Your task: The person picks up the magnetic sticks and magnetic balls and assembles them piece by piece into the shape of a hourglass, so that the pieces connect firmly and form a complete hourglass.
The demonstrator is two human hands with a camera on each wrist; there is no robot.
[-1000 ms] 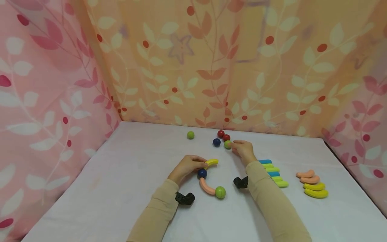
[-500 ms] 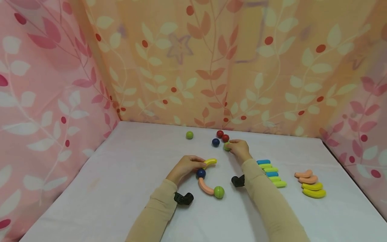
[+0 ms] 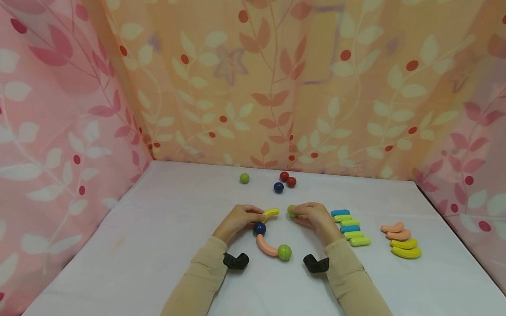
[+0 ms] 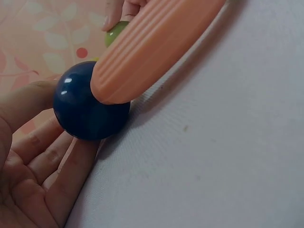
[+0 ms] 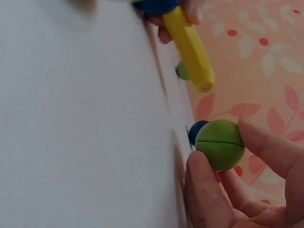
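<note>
My left hand (image 3: 239,219) pinches a yellow curved stick (image 3: 271,213) near its left end, close to a dark blue ball (image 3: 259,228). In the right wrist view, the stick's free end (image 5: 205,87) shows a small silvery disc. A peach curved stick (image 3: 266,246) runs from the blue ball to a green ball (image 3: 284,252) nearer me; these pieces touch end to end. My right hand (image 3: 314,216) holds another green ball (image 5: 220,145) between thumb and fingers, a short gap to the right of the yellow stick's tip.
A loose green ball (image 3: 244,178), a blue ball (image 3: 278,188) and two red balls (image 3: 291,181) lie farther back. Several blue and lime straight sticks (image 3: 350,229) lie right of my right hand. Peach (image 3: 398,235) and yellow curved sticks (image 3: 406,253) lie beyond them. Patterned curtains (image 3: 276,87) stand behind the table.
My right hand has drawn the green ball away from the back group of balls, toward me and the yellow stick. The left hand keeps its hold on the yellow stick.
</note>
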